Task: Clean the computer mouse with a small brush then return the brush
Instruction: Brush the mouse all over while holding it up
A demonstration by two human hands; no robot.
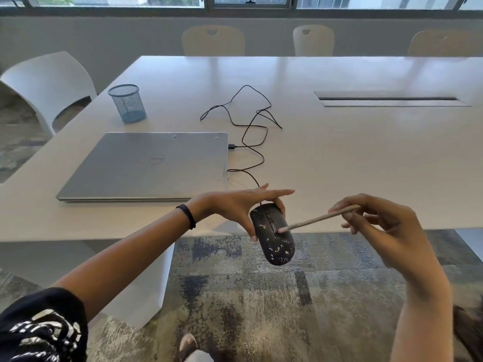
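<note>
A black computer mouse [274, 239] speckled with pale specks hangs just past the table's front edge, over the carpet. My left hand [245, 205] grips its front end between thumb and fingers, nose up, top facing me. My right hand [379, 226] pinches a thin, pale brush [318, 219] by its handle. The brush tip touches the mouse's top, beside the scroll wheel. The mouse's black cable [251, 142] runs in loops across the table to the laptop's side.
A closed silver laptop [146, 165] lies on the white table [339, 165], left of my hands. A blue mesh pen cup [127, 103] stands behind it. A cable slot [389, 99] is at the right. White and beige chairs surround the table.
</note>
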